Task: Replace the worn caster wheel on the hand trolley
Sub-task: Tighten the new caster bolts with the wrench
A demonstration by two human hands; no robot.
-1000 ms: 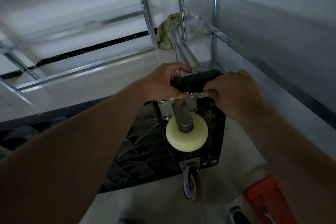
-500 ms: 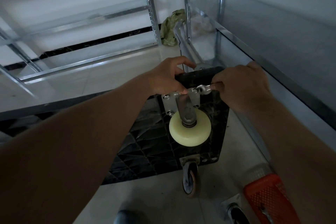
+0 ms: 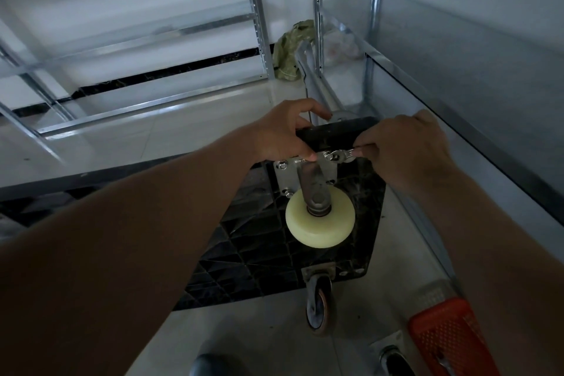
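Observation:
The black plastic trolley deck [image 3: 262, 247] lies flipped over on the floor, ribbed underside up. A cream caster wheel [image 3: 319, 224] in a metal fork stands on its silver mounting plate [image 3: 285, 177] near the deck's far corner. My left hand [image 3: 282, 134] grips the deck's far edge, thumb pressing on the plate. My right hand [image 3: 403, 149] pinches a small silver wrench [image 3: 343, 156] whose head sits on the bolt at the plate's far right corner. A worn grey and orange caster [image 3: 318, 304] sits at the deck's near edge.
Metal shelving [image 3: 457, 70] runs along the right and across the back. An orange plastic basket [image 3: 448, 339] and another loose caster [image 3: 392, 356] lie on the floor at bottom right. A green cloth [image 3: 290, 49] is bundled by the far shelf post, beside the trolley's handle [image 3: 314, 82].
The wrench in my right hand has swung slightly about the far right bolt. My head has tilted down a little, so the whole scene sits lower in view. My left hand keeps its grip.

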